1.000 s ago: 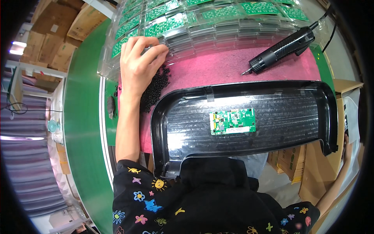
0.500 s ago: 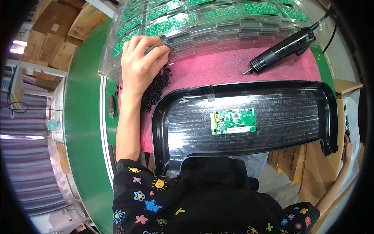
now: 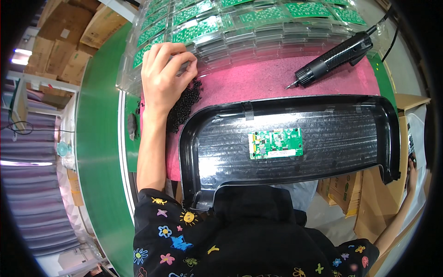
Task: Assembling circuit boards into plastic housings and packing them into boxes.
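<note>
Since a second ago the left hand (image 3: 164,76) has barely moved, resting over the pile of small black screws (image 3: 184,102) on the pink mat (image 3: 258,81), fingertips curled together as if pinching some; this looks like picking in progress. The right hand (image 3: 410,167) is at the far right edge; I cannot tell its state. One black housing (image 3: 323,152) holds one green circuit board (image 3: 276,144), with one electric screwdriver (image 3: 334,55) lying beyond it.

The person wears a black short-sleeved top (image 3: 240,240) printed with small cartoon motifs: yellow suns and stars, blue and pink flowers, a blue star, green shapes. Both forearms are bare. The left hand (image 3: 164,78) shows no glove, ring or watch.
</note>
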Motion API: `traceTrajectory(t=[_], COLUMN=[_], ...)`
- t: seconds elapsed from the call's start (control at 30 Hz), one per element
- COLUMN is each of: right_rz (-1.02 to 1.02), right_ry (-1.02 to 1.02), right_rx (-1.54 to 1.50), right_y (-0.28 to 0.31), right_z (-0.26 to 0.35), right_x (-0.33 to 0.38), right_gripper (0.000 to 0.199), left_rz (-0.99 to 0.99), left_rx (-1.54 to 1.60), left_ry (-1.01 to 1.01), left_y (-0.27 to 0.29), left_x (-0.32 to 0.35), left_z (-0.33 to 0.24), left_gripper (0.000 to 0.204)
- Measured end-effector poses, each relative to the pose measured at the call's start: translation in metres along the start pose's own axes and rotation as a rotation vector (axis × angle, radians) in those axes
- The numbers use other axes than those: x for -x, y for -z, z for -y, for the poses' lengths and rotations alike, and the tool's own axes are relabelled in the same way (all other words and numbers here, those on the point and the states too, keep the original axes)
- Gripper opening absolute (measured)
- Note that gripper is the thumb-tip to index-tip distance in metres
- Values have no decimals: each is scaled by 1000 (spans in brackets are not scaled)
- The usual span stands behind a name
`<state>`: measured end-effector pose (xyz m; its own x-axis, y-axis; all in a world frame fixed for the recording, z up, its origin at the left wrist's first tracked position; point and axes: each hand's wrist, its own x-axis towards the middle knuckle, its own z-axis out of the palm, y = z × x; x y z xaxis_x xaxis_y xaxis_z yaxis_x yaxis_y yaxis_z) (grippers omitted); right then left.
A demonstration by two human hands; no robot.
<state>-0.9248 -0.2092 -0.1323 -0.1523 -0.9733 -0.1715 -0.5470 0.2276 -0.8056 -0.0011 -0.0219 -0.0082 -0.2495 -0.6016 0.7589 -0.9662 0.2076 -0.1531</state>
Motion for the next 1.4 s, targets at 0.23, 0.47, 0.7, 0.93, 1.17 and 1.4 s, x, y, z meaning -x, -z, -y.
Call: traceTrajectory(t=[0.23, 0.47, 0.7, 0.93, 1.17, 1.4], right_rz=[15, 51, 71, 93, 13, 112], right_ry=[-130, -91, -76, -95, -34, -108], right_rx=[190, 63, 41, -23, 108, 6], right_y=[-8, -2, 23, 16, 19, 11], right_z=[21, 7, -19, -17, -19, -4], right_x=[7, 0, -14, -14, -15, -7], right_gripper=[46, 50, 57, 61, 62, 58], left_rz=[-25, -41, -24, -25, 11, 5], left_rx=[2, 25, 30, 25, 87, 125], left_ry=[54, 93, 117, 162, 139, 154], left_y=[2, -1, -1, 1, 3, 4], left_x=[1, 2, 4, 2, 1, 2], left_z=[2, 3, 6, 3, 4, 4], left_gripper=[20, 19, 18, 16, 17, 16])
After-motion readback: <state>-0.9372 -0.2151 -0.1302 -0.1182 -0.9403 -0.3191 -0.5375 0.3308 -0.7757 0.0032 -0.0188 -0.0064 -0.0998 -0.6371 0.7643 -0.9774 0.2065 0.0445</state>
